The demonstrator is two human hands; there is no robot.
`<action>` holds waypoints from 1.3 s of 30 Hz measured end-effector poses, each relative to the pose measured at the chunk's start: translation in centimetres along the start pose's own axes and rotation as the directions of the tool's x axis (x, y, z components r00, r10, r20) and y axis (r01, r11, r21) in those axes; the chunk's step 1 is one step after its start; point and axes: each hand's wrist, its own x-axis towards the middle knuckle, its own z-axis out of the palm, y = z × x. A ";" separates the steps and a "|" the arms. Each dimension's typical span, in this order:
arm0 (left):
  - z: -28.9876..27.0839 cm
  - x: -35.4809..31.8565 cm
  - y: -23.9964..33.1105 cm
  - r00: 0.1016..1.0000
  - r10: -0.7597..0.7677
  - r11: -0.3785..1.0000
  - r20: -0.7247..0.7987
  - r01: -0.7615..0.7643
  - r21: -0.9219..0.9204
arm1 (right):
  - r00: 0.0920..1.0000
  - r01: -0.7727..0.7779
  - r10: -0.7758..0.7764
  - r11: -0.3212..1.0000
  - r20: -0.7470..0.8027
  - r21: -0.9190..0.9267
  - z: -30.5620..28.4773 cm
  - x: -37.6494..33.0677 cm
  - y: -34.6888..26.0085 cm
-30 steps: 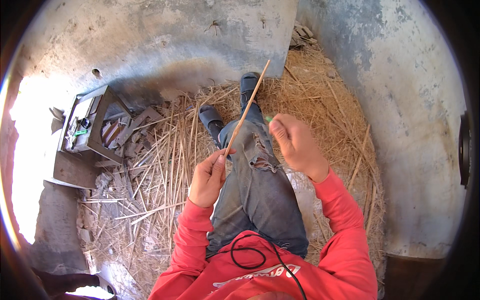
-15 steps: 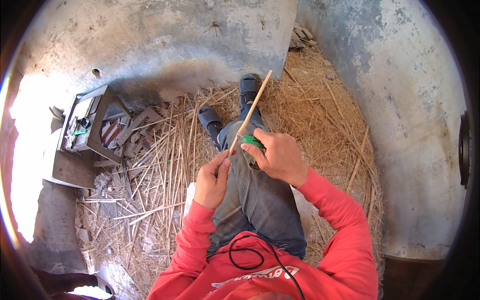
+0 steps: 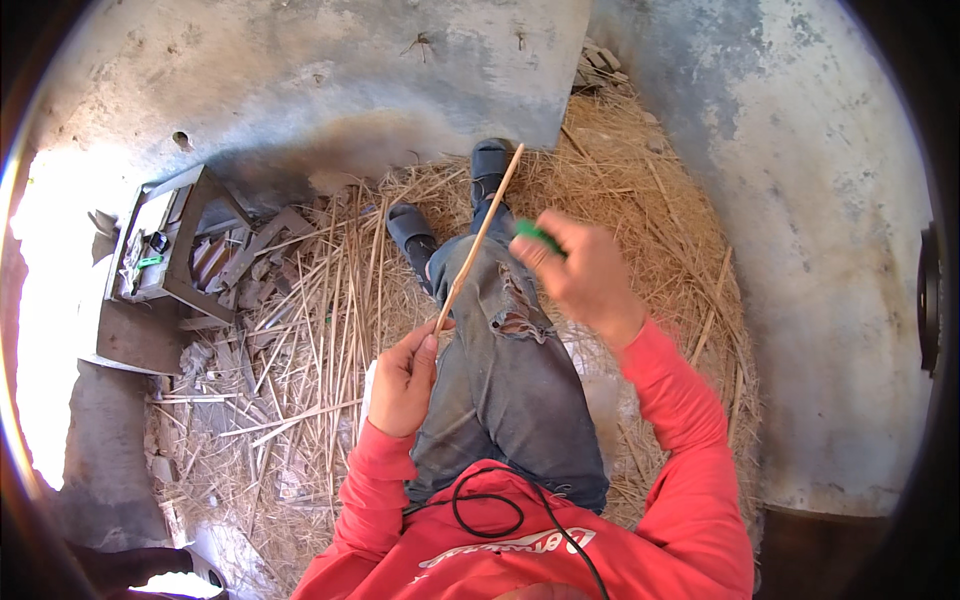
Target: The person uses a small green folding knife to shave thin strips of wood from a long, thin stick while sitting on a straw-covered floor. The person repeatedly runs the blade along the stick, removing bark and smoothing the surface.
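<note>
My left hand (image 3: 405, 378) grips the near end of a long thin straw-coloured stick (image 3: 482, 233) that slants up and away over my jeans-clad legs toward my dark shoes. My right hand (image 3: 578, 270) is closed on a small green object (image 3: 534, 233), held just to the right of the stick's middle; the hand is blurred. I sit on a bed of dry straw, in a red long-sleeved top with a black cable across my chest.
Loose reeds and straw (image 3: 320, 300) cover the ground to my left and ahead. A small metal stand (image 3: 165, 245) with bits on it sits at the left by the stained concrete wall (image 3: 300, 80). A curved concrete wall (image 3: 830, 250) closes the right side.
My right hand with the green object moved in against the stick, then pulled away to the right. My left hand keeps hold of the stick, shifting slightly lower.
</note>
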 end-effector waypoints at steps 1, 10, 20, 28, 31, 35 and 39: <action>0.2 0.3 0.3 1.000 0.015 1.000 0.007 -0.015 0.004 | 0.998 0.067 -0.067 0.998 0.000 -0.019 0.9 -0.9 -0.9; 0.7 -0.8 0.4 1.000 0.025 0.993 0.002 -0.025 0.114 | 0.999 0.052 -0.052 0.998 0.002 0.020 2.7 -1.0 0.4; 0.7 -0.3 -0.7 0.990 0.101 0.977 -0.097 -0.080 0.197 | 0.978 0.205 -0.203 0.978 0.044 -0.033 4.6 -2.1 0.1; 0.7 -0.4 -1.4 0.984 0.142 0.973 -0.105 -0.119 0.197 | 0.985 0.151 -0.146 0.988 0.091 -0.042 4.4 -2.1 0.0; 0.1 -1.0 -1.0 0.998 0.015 0.985 -0.054 -0.005 0.175 | 0.999 -0.029 0.029 1.000 -0.012 0.001 2.4 1.2 2.2; 0.0 -1.6 -1.4 0.996 0.090 0.974 -0.012 -0.085 0.210 | 0.985 -0.064 0.065 0.998 -0.159 0.011 0.0 2.8 5.2; -1.1 -1.5 -0.9 1.000 0.030 0.984 -0.005 -0.029 0.175 | 0.956 -0.008 0.046 0.991 -0.289 0.133 -1.2 3.0 4.2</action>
